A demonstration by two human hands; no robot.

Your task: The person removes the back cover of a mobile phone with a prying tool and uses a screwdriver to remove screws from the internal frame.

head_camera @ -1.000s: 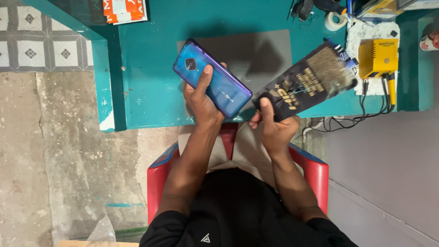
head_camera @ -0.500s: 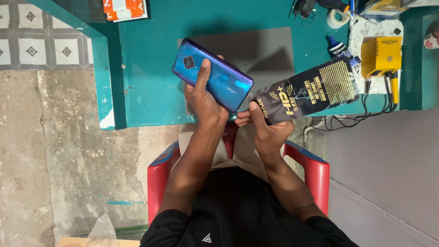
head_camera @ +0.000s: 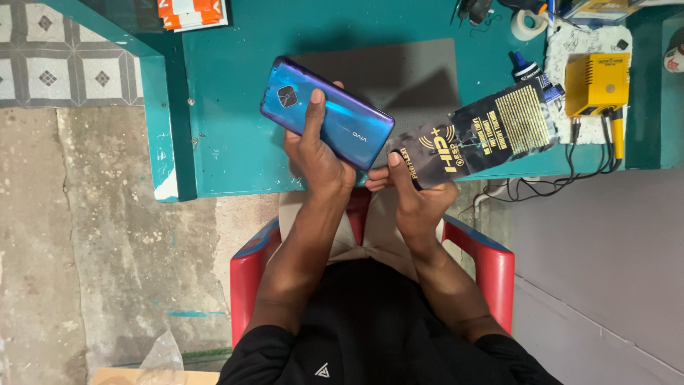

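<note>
Teal worktop [head_camera: 235,142] beyond hands. Left hand [head_camera: 317,153] grips blue phone [head_camera: 326,114], back up, over worktop edge. Right hand [head_camera: 417,199] pinches black packet [head_camera: 481,135] just beside. Judgement: steady phone; keep packet flat, unbent.

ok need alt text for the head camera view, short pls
Seen from above, a seated person's left hand holds a blue-purple phone back side up, while the right hand holds a black packet with gold print, both over the edge of a teal table. A grey mat and a yellow device lie on the table; the chair is red.
</note>
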